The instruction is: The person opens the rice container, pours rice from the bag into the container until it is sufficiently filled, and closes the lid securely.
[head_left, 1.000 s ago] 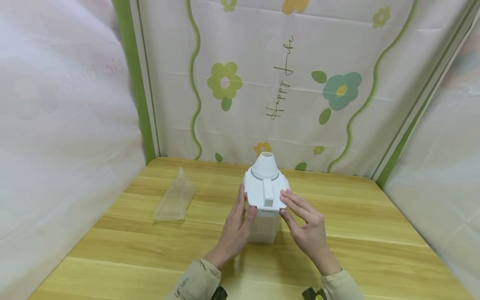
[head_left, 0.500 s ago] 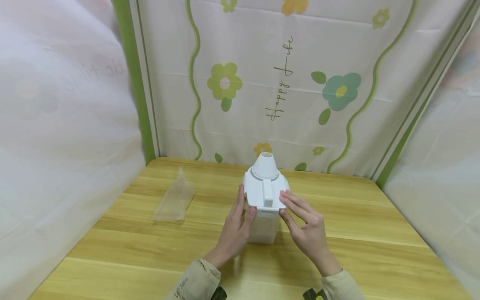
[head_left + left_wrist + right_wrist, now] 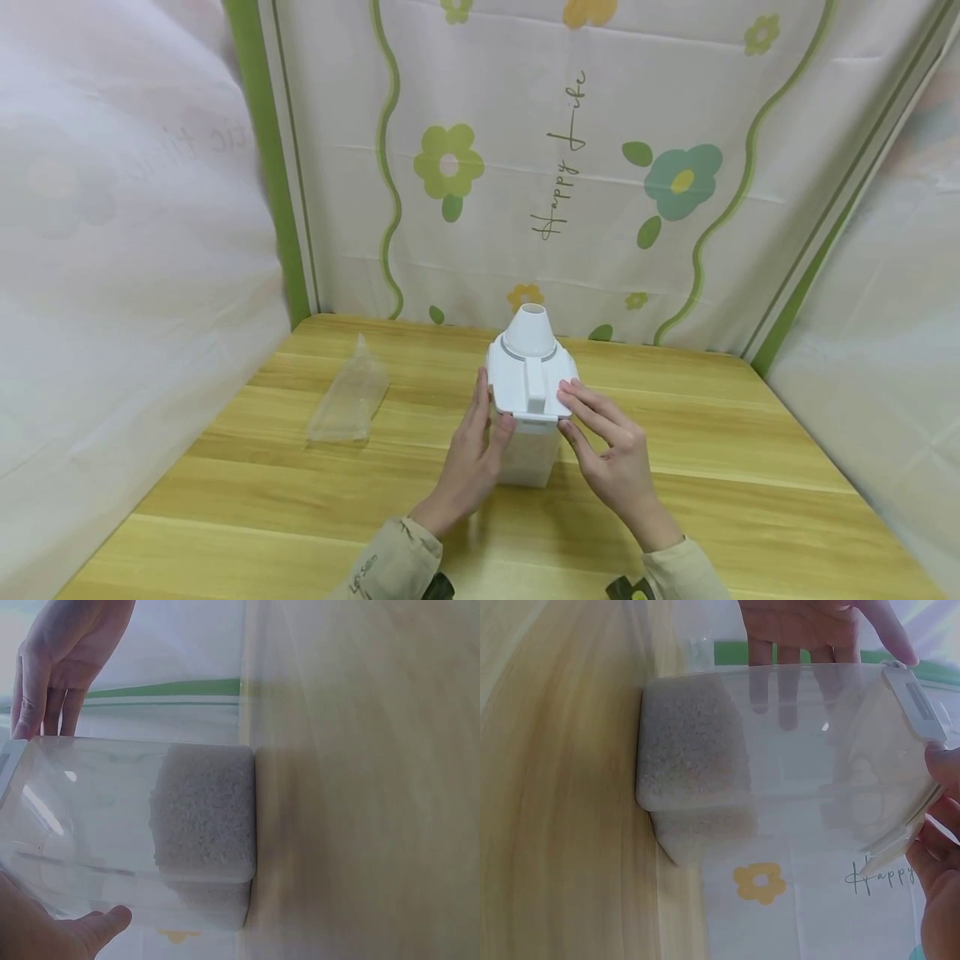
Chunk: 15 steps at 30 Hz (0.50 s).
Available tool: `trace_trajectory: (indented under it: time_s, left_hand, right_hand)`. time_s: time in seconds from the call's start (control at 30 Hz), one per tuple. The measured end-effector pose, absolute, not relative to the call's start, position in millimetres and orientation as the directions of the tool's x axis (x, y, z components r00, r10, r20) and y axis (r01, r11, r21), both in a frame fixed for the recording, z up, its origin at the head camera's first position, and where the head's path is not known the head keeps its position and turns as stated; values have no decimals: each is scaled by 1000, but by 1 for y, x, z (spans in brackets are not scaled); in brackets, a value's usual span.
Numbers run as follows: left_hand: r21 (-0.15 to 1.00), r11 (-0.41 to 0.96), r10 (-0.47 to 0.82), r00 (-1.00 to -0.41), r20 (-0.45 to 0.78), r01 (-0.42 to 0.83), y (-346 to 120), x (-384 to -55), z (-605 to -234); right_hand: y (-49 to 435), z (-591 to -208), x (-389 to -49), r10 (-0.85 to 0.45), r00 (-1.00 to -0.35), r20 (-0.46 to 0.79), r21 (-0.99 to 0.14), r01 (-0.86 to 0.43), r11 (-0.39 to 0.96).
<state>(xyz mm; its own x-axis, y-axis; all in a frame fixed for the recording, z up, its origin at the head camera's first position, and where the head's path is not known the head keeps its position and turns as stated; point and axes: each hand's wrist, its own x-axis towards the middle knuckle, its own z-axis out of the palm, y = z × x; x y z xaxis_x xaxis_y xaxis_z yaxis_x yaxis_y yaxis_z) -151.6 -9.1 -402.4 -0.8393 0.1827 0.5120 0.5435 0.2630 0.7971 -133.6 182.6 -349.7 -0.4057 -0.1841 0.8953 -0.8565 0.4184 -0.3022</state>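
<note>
A clear rice container (image 3: 527,462) stands upright on the wooden table, with white grains of rice (image 3: 206,810) filling its lower part. Its white lid (image 3: 512,385) is on top and carries a cone-shaped spout (image 3: 530,333), open at the tip. My left hand (image 3: 465,471) rests along the container's left side, fingers nearly straight and thumb at the front corner below the lid. At the right front corner, my right hand (image 3: 618,454) pinches the lid's edge, fingertips on top and thumb underneath. A latch (image 3: 916,703) shows on the lid's side.
A crumpled clear plastic bag (image 3: 348,404) lies on the table (image 3: 247,492) to the left of the container. Patterned fabric curtains (image 3: 517,167) enclose the table at the back and on both sides.
</note>
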Motion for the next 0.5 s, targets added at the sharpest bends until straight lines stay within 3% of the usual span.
trace_trajectory:
  time_s: [0.5]
  left_hand:
    - [786, 276, 176, -833, 525, 553, -7, -151, -402]
  right_hand:
    - [182, -348, -134, -186, -395, 900, -290, -860, 421]
